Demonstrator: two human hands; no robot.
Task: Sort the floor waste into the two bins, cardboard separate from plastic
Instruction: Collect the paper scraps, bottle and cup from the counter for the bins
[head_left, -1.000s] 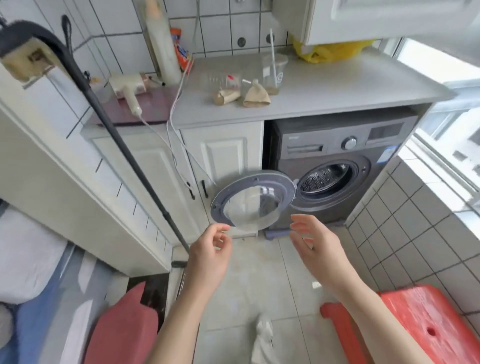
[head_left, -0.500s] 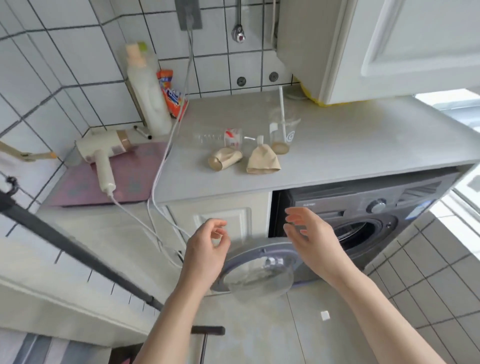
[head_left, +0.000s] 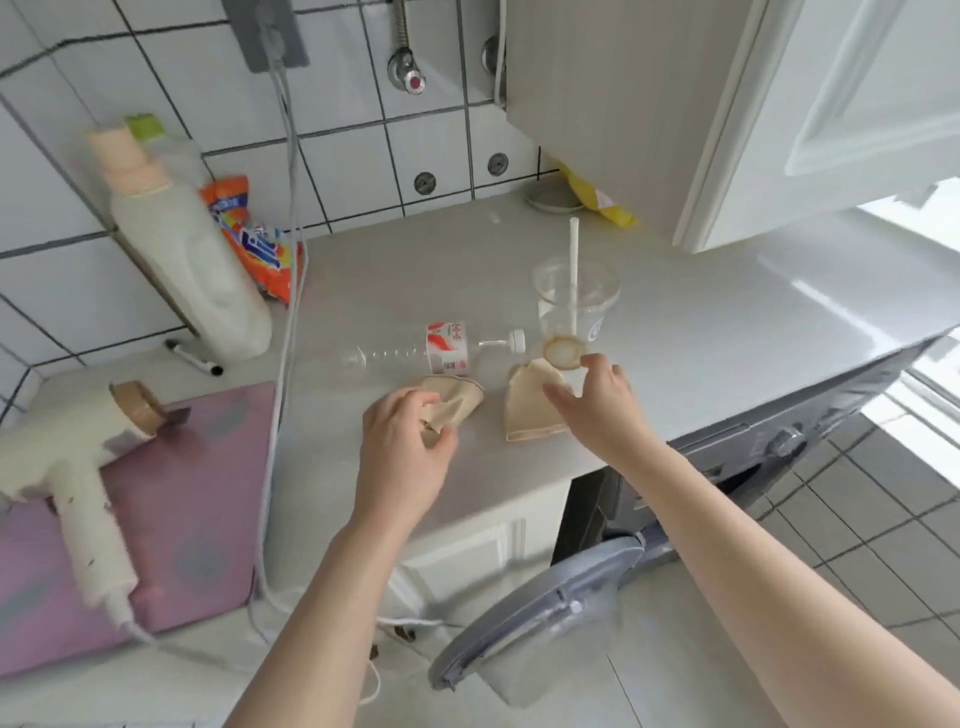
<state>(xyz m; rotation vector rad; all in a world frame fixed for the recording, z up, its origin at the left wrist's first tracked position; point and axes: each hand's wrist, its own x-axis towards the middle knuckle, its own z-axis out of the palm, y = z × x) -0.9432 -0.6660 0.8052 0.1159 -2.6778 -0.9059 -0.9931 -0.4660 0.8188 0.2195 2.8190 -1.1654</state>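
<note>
On the grey counter (head_left: 727, 332) lie a crushed brown paper cup (head_left: 457, 397) and a flattened brown paper cup (head_left: 524, 415). Behind them a clear plastic bottle (head_left: 405, 353) with a red and white label lies on its side, and a clear plastic cup (head_left: 574, 306) with a white straw stands upright. My left hand (head_left: 405, 447) grips the near end of the crushed cup, fingers curled round it. My right hand (head_left: 597, 405) rests over the flattened cup with its fingers fairly straight, thumb by the plastic cup's base. No bins are in view.
A white detergent bottle (head_left: 187, 260) and an orange packet (head_left: 254, 244) stand at the back left. A hair dryer (head_left: 88, 467) lies on a pink mat (head_left: 197, 493), its cord (head_left: 283, 364) crossing the counter. The washing machine door (head_left: 545, 613) hangs open below. A wall cabinet (head_left: 727, 104) overhangs at right.
The view rose from the floor to the counter. Both hands moved up and forward onto it; the left closed round the crushed cup, and the right came down on the flattened one.
</note>
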